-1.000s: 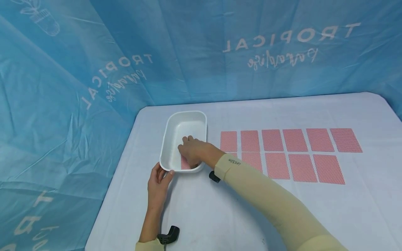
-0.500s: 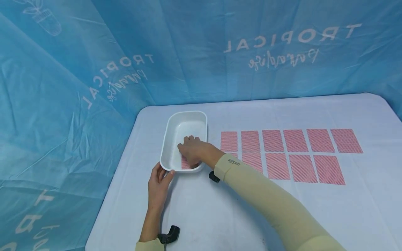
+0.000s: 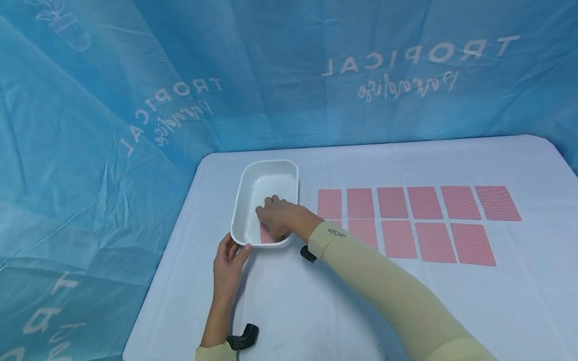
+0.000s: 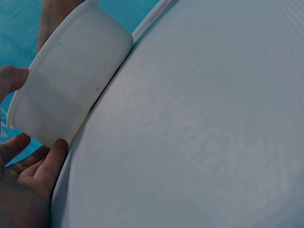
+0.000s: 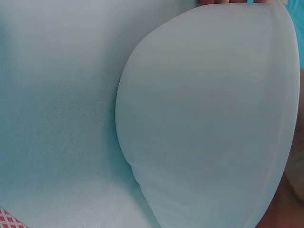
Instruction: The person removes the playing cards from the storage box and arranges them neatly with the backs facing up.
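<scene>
A white plastic tub (image 3: 266, 180) stands at the table's left side. At its near left corner my left hand (image 3: 228, 265) grips it, thumb on the rim and fingers against the outer wall; the left wrist view shows the thumb (image 4: 16, 78) at the rim and fingers low by the base. My right hand (image 3: 275, 215) reaches down inside the tub, over a playing card (image 3: 265, 233) with a red patterned back. Most of that card is covered by the hand. The tub wall (image 5: 204, 114) hides the right hand's fingertips in the right wrist view, so I cannot tell whether they pinch the card.
To the right of the tub, several red-backed playing cards (image 3: 424, 202) lie face down in two rows on the white tablecloth (image 3: 316, 306). My right forearm partly covers the near row's left end. Blue printed curtains (image 3: 289, 75) hang behind and left of the table.
Almost nothing differs. Both hands keep their places at the tub and the cards stay put; only the head view shifts very slightly.
</scene>
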Demonstrator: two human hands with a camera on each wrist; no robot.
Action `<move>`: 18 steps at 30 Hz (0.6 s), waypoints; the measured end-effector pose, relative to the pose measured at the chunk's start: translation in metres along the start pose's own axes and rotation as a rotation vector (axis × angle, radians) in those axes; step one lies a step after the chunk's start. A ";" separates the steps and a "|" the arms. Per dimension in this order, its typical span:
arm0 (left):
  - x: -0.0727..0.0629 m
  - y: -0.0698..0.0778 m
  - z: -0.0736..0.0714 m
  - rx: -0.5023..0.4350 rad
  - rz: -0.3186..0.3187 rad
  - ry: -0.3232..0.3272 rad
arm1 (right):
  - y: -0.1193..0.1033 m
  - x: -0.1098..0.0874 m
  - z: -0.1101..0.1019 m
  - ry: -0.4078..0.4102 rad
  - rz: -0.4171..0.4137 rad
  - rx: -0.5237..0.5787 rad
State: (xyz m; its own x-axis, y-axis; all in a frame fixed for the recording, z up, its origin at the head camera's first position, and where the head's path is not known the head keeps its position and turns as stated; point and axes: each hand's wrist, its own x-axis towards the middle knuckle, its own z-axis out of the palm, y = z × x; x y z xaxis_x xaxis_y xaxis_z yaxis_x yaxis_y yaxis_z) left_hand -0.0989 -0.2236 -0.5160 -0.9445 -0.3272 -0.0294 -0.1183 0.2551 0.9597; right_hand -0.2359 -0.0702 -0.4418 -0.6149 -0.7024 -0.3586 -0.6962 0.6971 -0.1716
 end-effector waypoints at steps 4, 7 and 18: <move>0.000 0.000 0.001 0.006 0.006 0.013 | 0.000 0.000 -0.001 -0.010 0.007 0.023; -0.001 -0.001 0.002 0.010 0.003 0.022 | 0.001 0.000 0.000 -0.002 0.004 0.032; 0.001 -0.001 0.000 -0.003 0.019 0.007 | 0.001 -0.001 0.001 0.027 -0.064 -0.076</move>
State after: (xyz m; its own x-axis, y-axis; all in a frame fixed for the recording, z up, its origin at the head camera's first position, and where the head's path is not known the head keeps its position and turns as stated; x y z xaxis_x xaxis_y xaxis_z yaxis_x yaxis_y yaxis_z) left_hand -0.0994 -0.2239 -0.5174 -0.9445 -0.3284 -0.0092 -0.0994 0.2590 0.9608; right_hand -0.2359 -0.0688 -0.4422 -0.5769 -0.7497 -0.3243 -0.7601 0.6381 -0.1229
